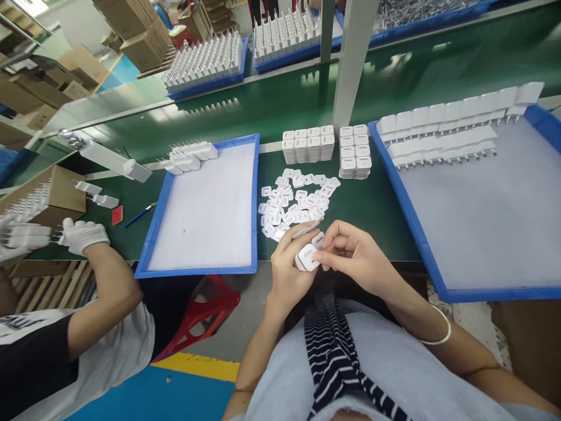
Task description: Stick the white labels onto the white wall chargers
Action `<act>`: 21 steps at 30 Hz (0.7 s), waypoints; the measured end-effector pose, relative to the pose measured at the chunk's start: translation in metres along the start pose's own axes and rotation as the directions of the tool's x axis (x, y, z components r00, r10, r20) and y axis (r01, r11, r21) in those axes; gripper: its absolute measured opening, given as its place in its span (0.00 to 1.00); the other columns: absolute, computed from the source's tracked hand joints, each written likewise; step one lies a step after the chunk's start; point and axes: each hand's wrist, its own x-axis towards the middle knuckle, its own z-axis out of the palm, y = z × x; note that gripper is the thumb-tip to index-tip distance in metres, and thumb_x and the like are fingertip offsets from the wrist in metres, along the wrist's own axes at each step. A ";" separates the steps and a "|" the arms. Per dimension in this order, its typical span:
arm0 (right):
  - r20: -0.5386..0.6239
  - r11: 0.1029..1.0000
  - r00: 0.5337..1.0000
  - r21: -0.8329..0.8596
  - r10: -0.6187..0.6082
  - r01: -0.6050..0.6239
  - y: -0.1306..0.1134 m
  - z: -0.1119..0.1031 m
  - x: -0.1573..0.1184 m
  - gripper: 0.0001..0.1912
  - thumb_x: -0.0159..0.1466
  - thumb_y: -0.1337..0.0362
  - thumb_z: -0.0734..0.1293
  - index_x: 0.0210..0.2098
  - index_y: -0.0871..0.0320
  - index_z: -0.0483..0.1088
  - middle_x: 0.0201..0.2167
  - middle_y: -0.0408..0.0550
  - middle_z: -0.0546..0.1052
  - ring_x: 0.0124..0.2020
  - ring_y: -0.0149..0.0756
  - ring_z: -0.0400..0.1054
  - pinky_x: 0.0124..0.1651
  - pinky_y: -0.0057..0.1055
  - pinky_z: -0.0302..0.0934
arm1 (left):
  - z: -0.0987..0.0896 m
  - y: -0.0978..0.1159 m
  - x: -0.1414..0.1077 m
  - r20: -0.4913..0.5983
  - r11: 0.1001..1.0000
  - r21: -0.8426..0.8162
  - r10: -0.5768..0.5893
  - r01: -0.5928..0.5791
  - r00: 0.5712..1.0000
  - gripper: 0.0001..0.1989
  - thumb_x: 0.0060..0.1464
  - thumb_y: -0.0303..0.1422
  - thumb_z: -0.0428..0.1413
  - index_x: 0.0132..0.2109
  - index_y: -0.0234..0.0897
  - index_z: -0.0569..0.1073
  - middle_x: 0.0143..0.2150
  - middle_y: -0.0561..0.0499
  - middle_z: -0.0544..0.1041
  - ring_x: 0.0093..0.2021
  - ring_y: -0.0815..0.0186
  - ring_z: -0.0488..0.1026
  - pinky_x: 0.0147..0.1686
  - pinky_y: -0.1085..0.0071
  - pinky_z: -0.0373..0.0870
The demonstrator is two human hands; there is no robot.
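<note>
Close to my body at the table's front edge, my left hand (pixel 291 266) is wrapped round a white charger block (pixel 306 258) and some thin white pieces. My right hand (pixel 357 254) has thumb and index finger pinched at the right side of the block, touching a small white label piece (pixel 318 240). Just beyond my hands lies a loose heap of small white square cards (pixel 298 202). Behind the heap stand neat stacks of the same cards (pixel 308 146), with more stacks (pixel 355 153) to their right.
At right, a blue-rimmed tray (pixel 414 228) holds rows of white chargers. Another blue-rimmed tray (pixel 254 204) on the left holds several. A co-worker's gloved hand (pixel 83 235) is at far left, near a cardboard box (pixel 68 196) and a blue pen (pixel 140 215). A metal post (pixel 350 64) rises behind.
</note>
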 end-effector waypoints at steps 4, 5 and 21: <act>0.004 1.000 1.000 -0.001 0.009 -0.009 -0.001 0.000 0.001 0.19 0.55 0.63 0.80 0.30 0.56 0.65 0.19 0.36 0.75 0.23 0.28 0.68 0.30 0.25 0.60 | 0.000 -0.001 0.000 0.004 1.000 0.005 0.027 -0.027 1.000 0.18 0.55 0.24 0.64 0.53 0.40 0.79 0.56 0.44 0.80 0.57 0.59 0.78 0.57 0.60 0.79; 0.003 1.000 1.000 0.000 0.012 -0.012 -0.002 0.000 0.001 0.19 0.55 0.63 0.80 0.30 0.56 0.65 0.19 0.36 0.75 0.23 0.28 0.68 0.30 0.25 0.60 | 0.000 -0.001 0.000 0.007 0.999 0.002 0.032 -0.032 0.999 0.19 0.55 0.24 0.64 0.53 0.40 0.79 0.56 0.44 0.80 0.57 0.59 0.78 0.57 0.60 0.78; -0.015 0.999 0.999 -0.040 -0.038 0.038 0.003 -0.003 -0.004 0.18 0.61 0.55 0.76 0.29 0.55 0.63 0.15 0.34 0.67 0.17 0.26 0.58 0.24 0.26 0.50 | -0.001 -0.001 -0.004 0.019 0.972 -0.170 -0.162 0.163 0.987 0.17 0.50 0.33 0.70 0.48 0.41 0.83 0.51 0.43 0.82 0.51 0.57 0.81 0.50 0.61 0.81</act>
